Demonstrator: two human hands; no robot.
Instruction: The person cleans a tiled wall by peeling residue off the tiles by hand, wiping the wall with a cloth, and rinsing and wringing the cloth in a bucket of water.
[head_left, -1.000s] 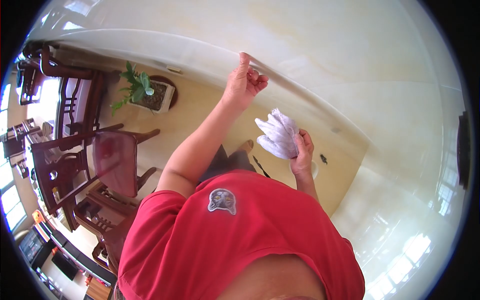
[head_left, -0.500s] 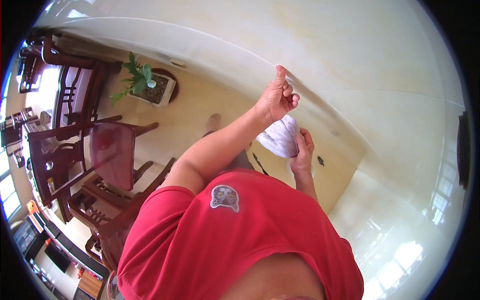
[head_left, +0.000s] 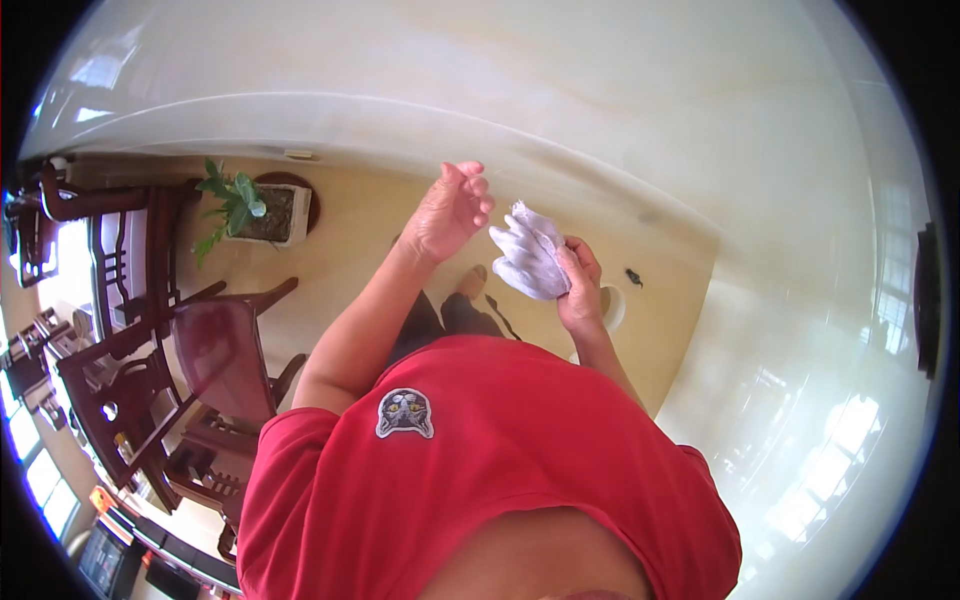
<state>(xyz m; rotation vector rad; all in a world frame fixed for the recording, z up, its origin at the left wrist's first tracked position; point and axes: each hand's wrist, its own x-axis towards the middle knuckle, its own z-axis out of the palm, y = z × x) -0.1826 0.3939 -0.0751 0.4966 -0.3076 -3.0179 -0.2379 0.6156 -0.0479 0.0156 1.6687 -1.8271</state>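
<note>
A pale lilac-white knitted work glove [head_left: 530, 250], bunched with its fingers hanging toward the left, is in my right hand [head_left: 580, 285]. My right thumb presses on its near side while the fingers go round behind; whether it is one glove or a pair I cannot tell. To the left and a little higher, my left hand [head_left: 452, 212] is raised apart from the glove. Its fingers are loosely curled, the palm partly shows and nothing is seen in it.
Dark wooden chairs [head_left: 225, 355] stand on the left. A potted plant [head_left: 270, 215] sits by the pale glossy wall [head_left: 600, 100]. Below my hands, a small dark object [head_left: 633, 276] and my shoe [head_left: 472, 280] are on the yellowish floor [head_left: 660, 320].
My left hand has moved left, away from the glove, its thumb no longer sticking straight up. The glove has shifted slightly left and its fingers now show spread. My view has turned a little.
</note>
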